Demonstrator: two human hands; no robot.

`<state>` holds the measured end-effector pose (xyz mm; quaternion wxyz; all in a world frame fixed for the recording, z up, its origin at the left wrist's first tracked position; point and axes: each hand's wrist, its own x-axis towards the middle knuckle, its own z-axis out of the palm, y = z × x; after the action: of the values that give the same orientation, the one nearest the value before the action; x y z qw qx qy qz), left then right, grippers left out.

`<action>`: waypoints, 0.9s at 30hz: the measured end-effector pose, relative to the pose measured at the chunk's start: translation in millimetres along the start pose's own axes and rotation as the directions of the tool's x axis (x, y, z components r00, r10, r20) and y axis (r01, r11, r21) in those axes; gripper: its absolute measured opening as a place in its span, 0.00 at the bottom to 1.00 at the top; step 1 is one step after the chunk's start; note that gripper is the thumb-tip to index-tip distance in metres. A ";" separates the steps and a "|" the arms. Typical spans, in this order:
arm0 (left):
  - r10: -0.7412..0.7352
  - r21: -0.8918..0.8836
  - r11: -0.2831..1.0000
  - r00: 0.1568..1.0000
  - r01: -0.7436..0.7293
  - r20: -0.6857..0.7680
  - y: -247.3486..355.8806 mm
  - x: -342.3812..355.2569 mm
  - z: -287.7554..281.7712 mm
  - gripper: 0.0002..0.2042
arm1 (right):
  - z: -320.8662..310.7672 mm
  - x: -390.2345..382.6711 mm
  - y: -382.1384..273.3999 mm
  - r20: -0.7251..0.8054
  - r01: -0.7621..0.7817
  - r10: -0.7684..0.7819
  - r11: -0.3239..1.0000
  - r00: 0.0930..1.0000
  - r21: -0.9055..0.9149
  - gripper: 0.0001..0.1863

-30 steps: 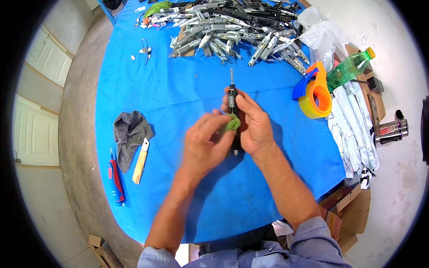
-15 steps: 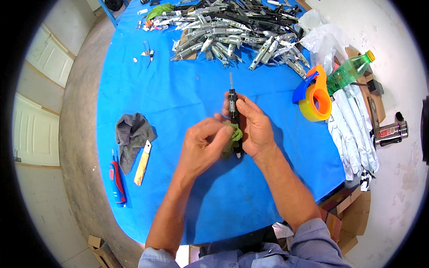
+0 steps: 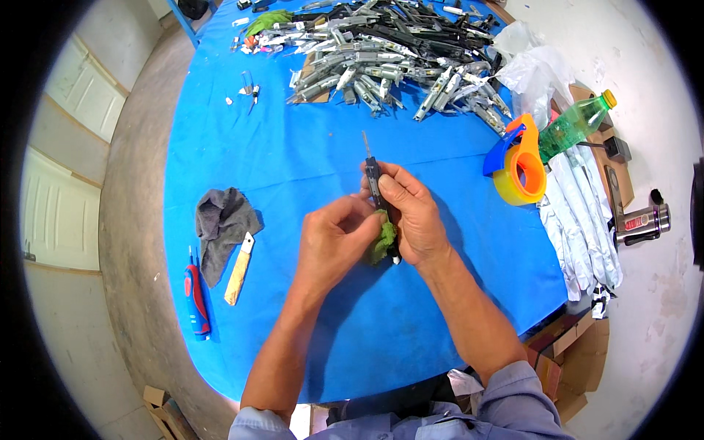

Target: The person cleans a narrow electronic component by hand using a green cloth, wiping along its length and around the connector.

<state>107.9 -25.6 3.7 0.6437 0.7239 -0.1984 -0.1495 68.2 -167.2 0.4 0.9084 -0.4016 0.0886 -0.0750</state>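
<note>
My right hand [image 3: 416, 216] grips a slim dark device [image 3: 373, 176] with a thin metal shaft pointing away from me; its thumb lies along the device's side. The device's exact kind I cannot make out. Pinched in my left hand [image 3: 331, 238] is a crumpled green cloth [image 3: 383, 242], which is pressed against the device's near half. A small white tip shows at the device's near end, below the cloth. Both hands are close together above the middle of the blue-covered table [image 3: 469, 308].
A large pile of grey and black slim parts [image 3: 396, 55] covers the far side. At left lie a grey cloth [image 3: 224, 224], a utility knife [image 3: 239, 271] and a red-blue electric screwdriver [image 3: 195, 297]. A tape dispenser [image 3: 519, 172] and green bottle [image 3: 579, 125] stand at right.
The device's far end has tilted a little to the left in my right hand. My left hand and the green cloth have shifted slightly along it. The whole view has moved a bit.
</note>
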 end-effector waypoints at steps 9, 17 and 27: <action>0.201 0.186 0.968 0.960 -0.165 -0.194 -5.7 -7.1 9.7 0.06 | 8.1 -2.3 -0.5 -0.028 -0.010 0.010 1.000 1.000 -0.005 0.16; 0.355 0.311 0.902 0.924 -0.300 -0.140 -6.2 -1.3 4.4 0.05 | 7.5 -1.8 0.5 -0.062 -0.028 0.031 0.999 0.998 0.045 0.16; -0.066 -0.056 0.996 0.990 0.074 0.126 -4.6 1.7 -12.6 0.04 | -0.6 1.1 1.3 -0.051 -0.051 0.057 0.993 0.997 0.104 0.15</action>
<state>115.7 -15.0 0.8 0.6460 0.6999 -0.2079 -0.2226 69.3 -166.9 -1.1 0.9269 -0.3496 0.1200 -0.0656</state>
